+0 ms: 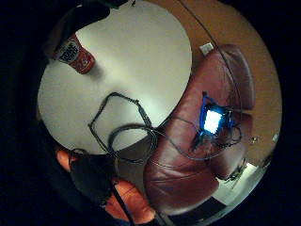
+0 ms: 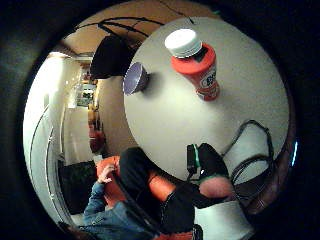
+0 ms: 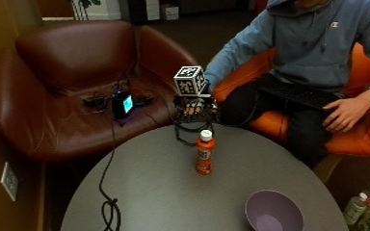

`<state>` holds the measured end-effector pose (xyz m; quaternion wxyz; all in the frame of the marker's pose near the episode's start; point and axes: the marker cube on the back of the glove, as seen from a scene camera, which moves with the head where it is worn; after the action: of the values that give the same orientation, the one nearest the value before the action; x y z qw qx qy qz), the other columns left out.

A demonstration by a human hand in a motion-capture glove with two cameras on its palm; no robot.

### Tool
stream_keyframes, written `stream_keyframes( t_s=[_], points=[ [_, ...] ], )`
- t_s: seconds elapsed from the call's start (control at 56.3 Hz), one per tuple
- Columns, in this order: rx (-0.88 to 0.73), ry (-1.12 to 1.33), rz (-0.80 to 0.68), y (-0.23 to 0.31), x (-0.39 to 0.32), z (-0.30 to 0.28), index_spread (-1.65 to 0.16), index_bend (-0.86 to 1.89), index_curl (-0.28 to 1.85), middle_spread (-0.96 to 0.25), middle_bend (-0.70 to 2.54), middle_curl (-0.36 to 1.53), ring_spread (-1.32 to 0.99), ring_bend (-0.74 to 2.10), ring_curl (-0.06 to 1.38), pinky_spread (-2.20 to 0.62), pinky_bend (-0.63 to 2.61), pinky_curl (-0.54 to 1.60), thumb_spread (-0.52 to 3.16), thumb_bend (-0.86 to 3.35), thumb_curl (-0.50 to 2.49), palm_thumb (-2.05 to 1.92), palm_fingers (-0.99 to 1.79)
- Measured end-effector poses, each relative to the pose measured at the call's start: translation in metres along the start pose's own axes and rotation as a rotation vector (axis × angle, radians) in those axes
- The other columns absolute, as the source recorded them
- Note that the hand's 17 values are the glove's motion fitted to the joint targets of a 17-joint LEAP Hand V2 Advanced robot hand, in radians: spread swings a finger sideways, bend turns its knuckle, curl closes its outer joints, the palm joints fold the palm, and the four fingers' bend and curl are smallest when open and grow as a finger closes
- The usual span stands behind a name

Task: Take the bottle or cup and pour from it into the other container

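- I am seeing one orange bottle (image 3: 204,154) with a white cap standing upright near the middle of the round table (image 3: 153,192); its label writing is not legible to me.
- One purple bowl (image 3: 273,211) is sitting near the table's edge, well apart from the bottle.
- My right hand (image 3: 194,107) is hovering over the table's far edge, holding nothing; I cannot tell how its fingers are set.

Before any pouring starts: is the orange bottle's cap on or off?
On. The white cap sits atop the upright orange bottle on the table.
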<state>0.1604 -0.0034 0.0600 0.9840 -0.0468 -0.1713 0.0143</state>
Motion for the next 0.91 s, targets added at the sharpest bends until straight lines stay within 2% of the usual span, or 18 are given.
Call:
stream_keyframes(
  t_s=[0.355, 0.604, 0.906],
  points=[
    [-0.012, -0.131, 0.062, -0.038, 0.024, 0.042, -0.36, 0.12, 0.23, -0.15, 0.19, 0.3, -0.11, 0.36, 0.29, 0.25, 0.49, 0.35, 0.91, -0.03, 0.44, 0.72, 0.16],
    [0.013, -0.413, 0.071, -0.058, 0.018, 0.078, -0.37, 0.12, 0.22, -0.16, 0.19, 0.31, -0.12, 0.38, 0.3, 0.24, 0.51, 0.35, 0.89, -0.03, 0.43, 0.72, 0.15],
    [-0.003, -0.602, 0.055, -0.079, 0.006, 0.092, -0.37, 0.13, 0.22, -0.17, 0.2, 0.33, -0.13, 0.38, 0.3, 0.24, 0.5, 0.35, 0.88, -0.03, 0.42, 0.72, 0.18]
  ],
)
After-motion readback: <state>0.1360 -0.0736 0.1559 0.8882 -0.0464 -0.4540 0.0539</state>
